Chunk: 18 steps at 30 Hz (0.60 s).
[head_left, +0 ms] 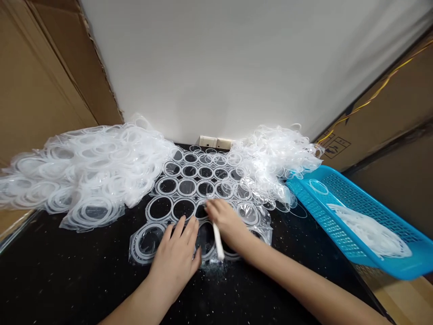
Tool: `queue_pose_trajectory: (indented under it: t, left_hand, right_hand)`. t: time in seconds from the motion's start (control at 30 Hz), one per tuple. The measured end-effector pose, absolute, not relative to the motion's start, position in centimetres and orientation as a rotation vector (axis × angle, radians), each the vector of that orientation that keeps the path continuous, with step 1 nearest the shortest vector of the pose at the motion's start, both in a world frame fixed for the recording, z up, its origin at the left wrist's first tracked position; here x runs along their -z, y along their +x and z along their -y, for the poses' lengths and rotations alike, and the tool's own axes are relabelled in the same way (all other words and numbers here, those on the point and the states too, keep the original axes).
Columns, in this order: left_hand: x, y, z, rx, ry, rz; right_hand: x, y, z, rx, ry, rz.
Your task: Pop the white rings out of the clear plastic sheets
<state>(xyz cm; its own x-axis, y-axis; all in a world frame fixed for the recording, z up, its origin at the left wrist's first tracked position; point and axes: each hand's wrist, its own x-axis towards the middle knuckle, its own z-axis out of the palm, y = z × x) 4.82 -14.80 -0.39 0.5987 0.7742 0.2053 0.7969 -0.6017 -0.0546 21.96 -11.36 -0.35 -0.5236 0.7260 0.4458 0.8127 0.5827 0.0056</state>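
Note:
A clear plastic sheet [189, 185] moulded with rows of rings lies flat on the black table [50, 280]. My left hand [177, 257] rests on the sheet's near edge with fingers spread flat. My right hand [225, 221] is closed around a white stick-like tool [218, 241], with the fingers down on a ring near the sheet's middle. What the tool's tip touches is hidden under the hand.
A big heap of clear ring sheets [84, 176] lies at the left, and a pile of loose clear rings [274, 158] at the right. A blue mesh basket [341, 198] holding white plastic scraps sits tilted at the right edge. Cardboard stands on both sides, a white wall behind.

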Motion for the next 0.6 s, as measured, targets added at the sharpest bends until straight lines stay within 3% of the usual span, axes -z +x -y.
queue_pose_trajectory:
  t: [0.33,0.4,0.53,0.6]
  left_hand:
    - [-1.9,5.5,14.4,0.125,-2.696,1.369]
    - [-2.6,6.4,14.4,0.087,-2.721,1.348]
    - [-2.2,8.5,14.5,0.095,-2.794,1.182]
    - [-1.5,9.2,14.5,0.129,-2.781,1.147]
  right_hand:
    - [-3.5,34.3,9.0,0.463,-1.867,1.898]
    - [-3.6,33.0,10.5,0.246,-1.836,1.809]
    - [-2.6,28.9,12.9,-0.678,-1.549,1.717]
    - [-1.8,27.4,13.4,-0.855,-1.48,1.687]
